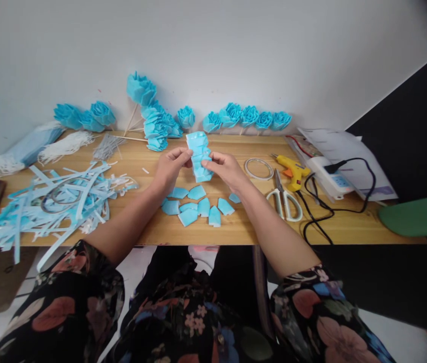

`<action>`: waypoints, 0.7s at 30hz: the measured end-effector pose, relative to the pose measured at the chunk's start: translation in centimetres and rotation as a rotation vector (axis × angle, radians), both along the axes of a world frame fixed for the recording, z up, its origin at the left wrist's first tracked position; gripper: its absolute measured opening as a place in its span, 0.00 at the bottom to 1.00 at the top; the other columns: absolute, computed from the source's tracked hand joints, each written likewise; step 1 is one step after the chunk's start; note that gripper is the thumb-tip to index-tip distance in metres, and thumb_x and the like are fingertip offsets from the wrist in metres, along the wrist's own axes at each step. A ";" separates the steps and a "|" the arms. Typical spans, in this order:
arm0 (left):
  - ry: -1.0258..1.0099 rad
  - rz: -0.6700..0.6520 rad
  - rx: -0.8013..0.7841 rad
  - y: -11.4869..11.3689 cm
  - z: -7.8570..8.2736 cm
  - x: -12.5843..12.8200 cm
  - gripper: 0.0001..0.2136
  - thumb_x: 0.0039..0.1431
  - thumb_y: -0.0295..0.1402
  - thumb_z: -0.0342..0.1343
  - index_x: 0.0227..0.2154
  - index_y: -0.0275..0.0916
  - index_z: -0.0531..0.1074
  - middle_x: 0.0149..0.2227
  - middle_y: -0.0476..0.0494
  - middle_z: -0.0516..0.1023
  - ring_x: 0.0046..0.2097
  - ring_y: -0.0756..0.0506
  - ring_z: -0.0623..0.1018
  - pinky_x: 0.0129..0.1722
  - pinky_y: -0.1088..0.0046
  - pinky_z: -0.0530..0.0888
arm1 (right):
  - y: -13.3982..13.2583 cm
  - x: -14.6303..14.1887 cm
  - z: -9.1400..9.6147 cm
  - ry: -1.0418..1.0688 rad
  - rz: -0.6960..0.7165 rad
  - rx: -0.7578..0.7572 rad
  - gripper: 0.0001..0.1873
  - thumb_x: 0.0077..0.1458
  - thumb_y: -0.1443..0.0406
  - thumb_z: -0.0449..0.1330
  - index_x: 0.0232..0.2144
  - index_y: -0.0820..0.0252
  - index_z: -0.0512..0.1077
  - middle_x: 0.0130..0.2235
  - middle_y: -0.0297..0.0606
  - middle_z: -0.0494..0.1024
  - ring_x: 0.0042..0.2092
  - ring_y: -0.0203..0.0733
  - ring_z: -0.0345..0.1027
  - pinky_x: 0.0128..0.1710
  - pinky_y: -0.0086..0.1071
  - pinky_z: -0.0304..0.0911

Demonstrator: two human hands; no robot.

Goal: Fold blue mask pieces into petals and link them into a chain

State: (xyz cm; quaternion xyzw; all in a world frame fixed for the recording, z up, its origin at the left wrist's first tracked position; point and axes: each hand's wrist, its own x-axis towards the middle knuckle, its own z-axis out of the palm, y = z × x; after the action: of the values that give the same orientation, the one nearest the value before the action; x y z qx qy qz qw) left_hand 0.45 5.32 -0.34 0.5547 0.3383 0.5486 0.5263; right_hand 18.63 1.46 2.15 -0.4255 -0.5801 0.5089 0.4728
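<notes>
A creased light-blue strip of mask fabric point(199, 146) is held up over the middle of the table between my two hands. My left hand point(173, 164) pinches its left edge between thumb and fingers. On the other edge, my right hand point(224, 169) grips it with the thumb on the front side. Below the hands, several cut blue petal pieces point(197, 192) with pointed or rounded ends lie loosely on the wood. White-handled scissors point(283, 201) rest to the right of my right forearm, blades pointing away.
Finished blue fabric flowers point(230, 115) lean along the wall. A heap of cut strips point(62, 206) covers the left side, near folded masks point(28, 146) and white ear loops point(65, 147). At right are a tape roll point(259, 169), yellow glue gun point(292, 170) and power strip point(332, 179) with black cord.
</notes>
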 end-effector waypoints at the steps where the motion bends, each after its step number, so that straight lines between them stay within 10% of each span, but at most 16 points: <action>1: -0.013 0.018 -0.008 0.0 0.0 0.0 0.16 0.52 0.47 0.69 0.27 0.38 0.77 0.24 0.51 0.73 0.28 0.51 0.72 0.34 0.74 0.71 | 0.0 0.1 0.0 -0.009 0.009 0.014 0.17 0.50 0.50 0.68 0.29 0.58 0.76 0.30 0.31 0.76 0.34 0.36 0.66 0.39 0.31 0.64; 21: 0.045 -0.102 -0.082 -1.0 1.1 0.4 0.13 0.49 0.42 0.68 0.23 0.38 0.76 0.23 0.49 0.73 0.28 0.50 0.71 0.32 0.74 0.71 | 1.0 0.6 -0.6 0.075 -0.138 0.094 0.24 0.51 0.55 0.68 0.50 0.52 0.78 0.45 0.34 0.84 0.46 0.44 0.75 0.50 0.40 0.71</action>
State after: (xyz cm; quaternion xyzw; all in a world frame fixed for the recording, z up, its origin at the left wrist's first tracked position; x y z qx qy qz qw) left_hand 0.83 4.29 0.77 0.5614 0.3434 0.4941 0.5682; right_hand 19.21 2.42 1.60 -0.4226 -0.5542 0.4630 0.5476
